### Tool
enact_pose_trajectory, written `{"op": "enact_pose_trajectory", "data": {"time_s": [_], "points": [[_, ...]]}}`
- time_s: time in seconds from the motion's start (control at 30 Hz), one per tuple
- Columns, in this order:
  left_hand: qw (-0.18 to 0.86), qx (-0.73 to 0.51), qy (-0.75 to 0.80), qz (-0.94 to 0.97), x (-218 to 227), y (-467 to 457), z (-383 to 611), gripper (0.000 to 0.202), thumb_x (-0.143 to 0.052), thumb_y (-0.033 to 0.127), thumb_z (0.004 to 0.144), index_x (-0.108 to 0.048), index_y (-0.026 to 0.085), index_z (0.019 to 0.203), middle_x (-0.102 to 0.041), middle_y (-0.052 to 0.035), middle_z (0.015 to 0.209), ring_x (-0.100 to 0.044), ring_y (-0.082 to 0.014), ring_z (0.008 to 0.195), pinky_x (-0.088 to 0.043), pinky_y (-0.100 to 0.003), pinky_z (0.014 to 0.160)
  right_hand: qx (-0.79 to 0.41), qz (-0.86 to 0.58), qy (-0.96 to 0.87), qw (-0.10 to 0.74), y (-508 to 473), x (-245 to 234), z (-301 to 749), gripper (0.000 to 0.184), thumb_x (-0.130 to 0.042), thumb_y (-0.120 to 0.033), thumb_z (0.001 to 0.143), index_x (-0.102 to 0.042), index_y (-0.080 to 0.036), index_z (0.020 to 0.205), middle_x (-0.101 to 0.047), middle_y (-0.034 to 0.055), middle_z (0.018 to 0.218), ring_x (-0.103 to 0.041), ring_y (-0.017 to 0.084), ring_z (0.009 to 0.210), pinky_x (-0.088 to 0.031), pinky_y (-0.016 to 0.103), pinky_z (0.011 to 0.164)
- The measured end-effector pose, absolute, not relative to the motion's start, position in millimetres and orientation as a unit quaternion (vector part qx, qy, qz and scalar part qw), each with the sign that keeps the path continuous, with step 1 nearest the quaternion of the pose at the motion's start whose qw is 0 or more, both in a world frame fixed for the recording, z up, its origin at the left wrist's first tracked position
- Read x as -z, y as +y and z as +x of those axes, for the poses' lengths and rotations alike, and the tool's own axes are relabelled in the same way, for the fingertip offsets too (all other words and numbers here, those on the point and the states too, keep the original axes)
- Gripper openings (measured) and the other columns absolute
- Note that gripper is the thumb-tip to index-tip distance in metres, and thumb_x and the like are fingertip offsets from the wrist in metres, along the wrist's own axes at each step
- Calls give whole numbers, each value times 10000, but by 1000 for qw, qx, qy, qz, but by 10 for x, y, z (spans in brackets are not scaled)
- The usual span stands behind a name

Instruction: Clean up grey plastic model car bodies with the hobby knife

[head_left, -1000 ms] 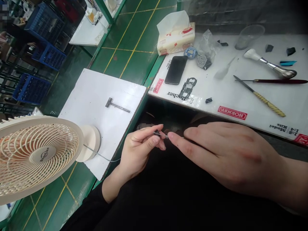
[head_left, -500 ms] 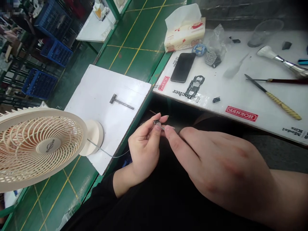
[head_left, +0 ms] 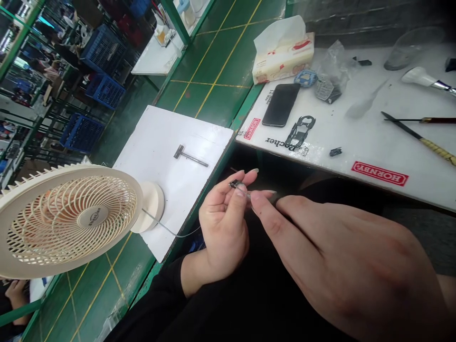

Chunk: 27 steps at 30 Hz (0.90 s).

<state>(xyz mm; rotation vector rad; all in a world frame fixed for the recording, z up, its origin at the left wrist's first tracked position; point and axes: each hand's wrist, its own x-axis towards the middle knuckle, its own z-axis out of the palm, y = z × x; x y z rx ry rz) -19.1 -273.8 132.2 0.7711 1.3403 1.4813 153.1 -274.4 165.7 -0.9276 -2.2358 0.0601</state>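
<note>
My left hand [head_left: 224, 223] pinches a small dark model part [head_left: 235, 184] between thumb and fingers, above my lap. Close beside it, my right hand [head_left: 342, 256] is closed on a thin metal tool [head_left: 247, 194]; only a short piece near its tip shows, touching or very near the part. The rest of that tool is hidden behind my right fingers, so its kind is unclear. Another small dark part [head_left: 335, 151] lies on the white table, near a dark car-shaped frame [head_left: 301, 132].
A beige fan [head_left: 93, 217] stands at left on a white board [head_left: 149, 137], with a T-shaped metal tool [head_left: 190, 156] behind it. The white table [head_left: 320, 175] bears a phone [head_left: 281, 105], tissues [head_left: 285, 57], a plastic bag [head_left: 333, 71], a brush [head_left: 420, 78] and a yellow-handled file [head_left: 413, 134].
The view has shifted, so the surroundings and both hands sit further right or lower. My right fingertips have drawn slightly away from the left thumb, and more of the dark part shows.
</note>
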Motion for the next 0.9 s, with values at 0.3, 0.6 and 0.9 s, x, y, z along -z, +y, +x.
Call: {"op": "enact_pose_trajectory", "data": {"time_s": [0.3,0.6,0.9], "points": [[465,-612,554,319,-1300,-2753,-185,289,-902,450,1128,-857,241,1323,-936,-130,1413,-962,-251,929,-810,-433,939,-19,-339,-870,357,-2712,-1625,1555,485,-765,-126,1078,-781,42,1532,-916,215,1256,-863,336,896,-651,498,662],[461,-604,565,321,-1329,-2766,-159,302,-920,466,1116,-858,242,1310,-925,-132,1448,-961,-248,883,-807,-403,866,-23,-329,-873,358,-2713,-1644,1596,451,-721,-141,1123,-794,52,1524,-912,245,1306,-915,355,972,-737,463,687],[420,-644,542,340,-1282,-2781,-112,217,-930,350,1117,-905,262,1314,-941,-93,1414,-970,-248,945,-817,-371,921,0,-327,-876,355,-2684,-1680,1580,448,-655,-113,1132,-808,87,1502,-918,223,1110,-848,316,772,-613,457,516]]}}
